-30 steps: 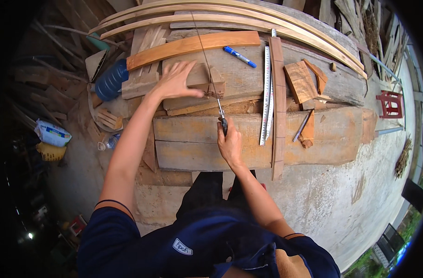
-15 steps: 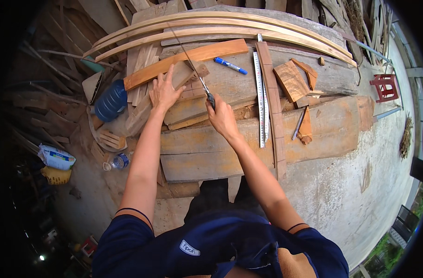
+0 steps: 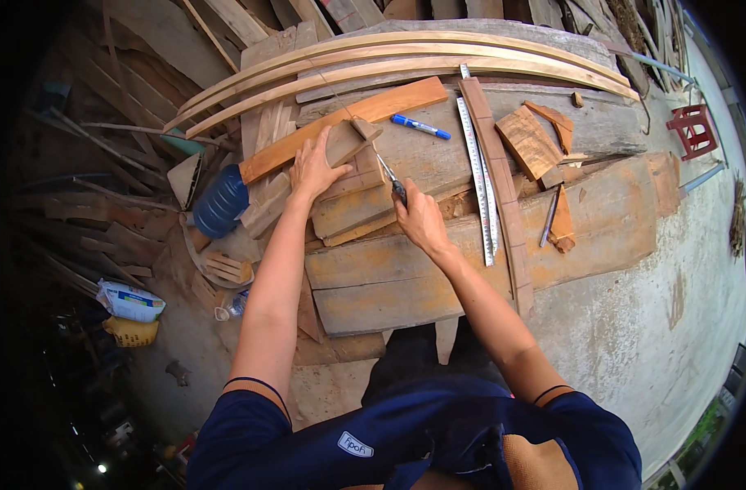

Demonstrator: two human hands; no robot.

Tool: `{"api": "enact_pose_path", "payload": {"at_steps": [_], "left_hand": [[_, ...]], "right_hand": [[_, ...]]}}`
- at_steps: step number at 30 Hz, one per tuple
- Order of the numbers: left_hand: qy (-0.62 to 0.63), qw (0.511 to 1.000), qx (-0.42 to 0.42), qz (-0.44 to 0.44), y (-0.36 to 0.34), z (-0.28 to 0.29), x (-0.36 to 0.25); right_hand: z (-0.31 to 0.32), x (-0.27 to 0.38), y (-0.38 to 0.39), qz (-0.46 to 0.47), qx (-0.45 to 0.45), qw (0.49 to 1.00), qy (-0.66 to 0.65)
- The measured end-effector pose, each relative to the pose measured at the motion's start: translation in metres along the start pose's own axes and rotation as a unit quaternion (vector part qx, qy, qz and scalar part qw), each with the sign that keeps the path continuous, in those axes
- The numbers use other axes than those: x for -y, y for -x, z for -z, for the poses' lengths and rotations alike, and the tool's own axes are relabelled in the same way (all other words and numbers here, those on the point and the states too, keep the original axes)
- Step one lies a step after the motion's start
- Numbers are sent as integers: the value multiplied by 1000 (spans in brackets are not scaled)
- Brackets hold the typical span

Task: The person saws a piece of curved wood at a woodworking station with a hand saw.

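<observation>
My right hand [image 3: 422, 219] is closed around the dark handle of a handsaw [image 3: 384, 166]. The thin blade slants up and left across the end of a short wooden block [image 3: 345, 145], touching it. My left hand [image 3: 312, 169] rests on the block's left part with fingers spread. Beneath and behind lies an orange-brown board [image 3: 397, 99], set at a slant. A blue marker [image 3: 420, 126] lies just right of the block. How deep the blade sits in the wood cannot be made out.
A white ruler [image 3: 479, 175] lies beside a reddish-brown strip [image 3: 497, 192]. Several offcuts, such as a square piece [image 3: 527, 144], sit to the right. Long pale strips [image 3: 422, 67] span the back. A blue jug [image 3: 221, 202] stands left; a red stool [image 3: 692, 132] far right.
The saw and my right hand have drawn back slightly toward me along the blade's line. My left hand stays on the block. The whole view has shifted a little.
</observation>
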State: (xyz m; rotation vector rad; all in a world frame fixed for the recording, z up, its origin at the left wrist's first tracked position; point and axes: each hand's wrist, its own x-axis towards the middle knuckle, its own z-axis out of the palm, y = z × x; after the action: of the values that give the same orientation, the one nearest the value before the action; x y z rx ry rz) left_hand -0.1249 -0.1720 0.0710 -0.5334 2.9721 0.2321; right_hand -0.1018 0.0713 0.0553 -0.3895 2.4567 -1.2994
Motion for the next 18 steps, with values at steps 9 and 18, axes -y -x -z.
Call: {"api": "enact_pose_path", "payload": {"at_steps": [9,18], "left_hand": [[44,999,27,5,32,-8,11],[-5,999,-18,-39,81,-3,17]], "right_hand": [[6,-3,17,-5,42,999,-13],[7,1,61,-5,88,996,0]]}}
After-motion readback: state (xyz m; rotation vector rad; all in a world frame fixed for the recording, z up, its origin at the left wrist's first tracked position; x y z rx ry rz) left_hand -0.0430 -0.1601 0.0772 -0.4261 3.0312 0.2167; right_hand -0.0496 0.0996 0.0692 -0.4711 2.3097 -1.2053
